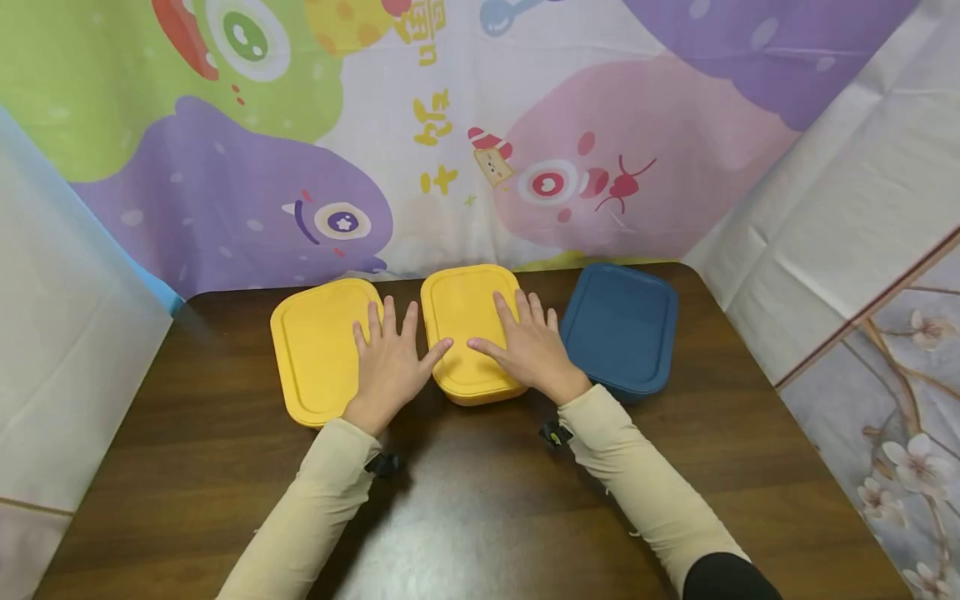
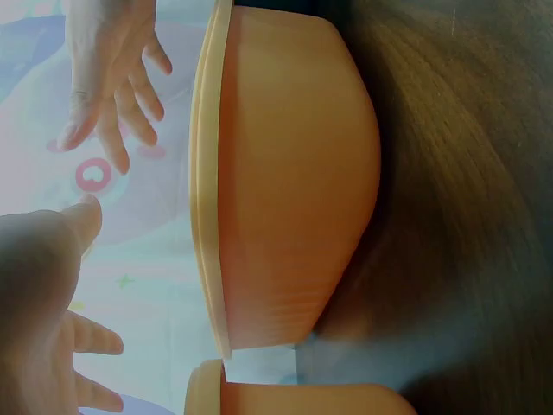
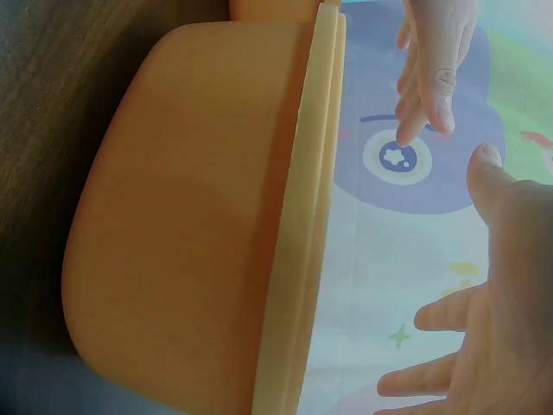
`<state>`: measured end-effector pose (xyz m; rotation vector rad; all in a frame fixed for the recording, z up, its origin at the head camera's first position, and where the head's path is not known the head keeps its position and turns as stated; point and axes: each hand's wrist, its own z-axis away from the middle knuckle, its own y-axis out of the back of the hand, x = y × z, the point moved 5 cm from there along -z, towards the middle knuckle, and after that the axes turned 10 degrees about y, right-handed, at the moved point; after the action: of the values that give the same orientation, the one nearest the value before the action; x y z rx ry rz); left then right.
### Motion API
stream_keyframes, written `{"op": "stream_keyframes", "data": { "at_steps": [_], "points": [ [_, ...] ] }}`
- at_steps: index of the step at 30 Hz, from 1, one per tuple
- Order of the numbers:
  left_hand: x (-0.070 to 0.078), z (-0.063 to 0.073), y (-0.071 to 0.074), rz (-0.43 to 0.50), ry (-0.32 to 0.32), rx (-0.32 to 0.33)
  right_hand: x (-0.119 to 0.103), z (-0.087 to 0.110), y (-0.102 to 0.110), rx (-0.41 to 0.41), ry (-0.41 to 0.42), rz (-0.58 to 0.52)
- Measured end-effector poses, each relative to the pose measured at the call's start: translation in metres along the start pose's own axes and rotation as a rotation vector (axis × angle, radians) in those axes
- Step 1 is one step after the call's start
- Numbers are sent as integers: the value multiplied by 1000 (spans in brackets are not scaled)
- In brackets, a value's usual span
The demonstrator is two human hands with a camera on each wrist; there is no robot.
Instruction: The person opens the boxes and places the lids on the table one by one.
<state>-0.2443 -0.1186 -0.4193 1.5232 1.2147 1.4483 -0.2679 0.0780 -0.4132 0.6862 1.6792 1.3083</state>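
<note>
Two yellow lidded boxes and a dark blue one stand in a row at the back of the table. My left hand [image 1: 388,367], fingers spread, hovers over the gap between the left yellow box [image 1: 322,358] and the middle yellow box [image 1: 468,325]. Above the right part of the middle box is my right hand [image 1: 531,346], palm down with its fingers apart. The blue box [image 1: 621,325] lies just right of it. In both wrist views the hands show above the level of the middle box's lid [image 3: 302,225], holding nothing.
The brown wooden table [image 1: 480,500] stretches toward me. A cartoon-printed cloth [image 1: 450,125] hangs right behind the boxes. Pale cloth panels [image 1: 810,183] stand at both sides, the right one with a flowered sheet [image 1: 900,400] near it.
</note>
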Motion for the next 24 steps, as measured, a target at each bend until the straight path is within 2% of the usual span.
{"op": "stream_keyframes", "data": {
  "at_steps": [8,13,24],
  "points": [
    [-3,0,4,0,4,-3,-4,-3,0,11,23,-12],
    [-10,0,5,11,12,1,-9,-7,-3,5,37,-18],
    [-29,-1,14,54,65,-39,-29,-20,-6,-30,73,-31]
  ]
}}
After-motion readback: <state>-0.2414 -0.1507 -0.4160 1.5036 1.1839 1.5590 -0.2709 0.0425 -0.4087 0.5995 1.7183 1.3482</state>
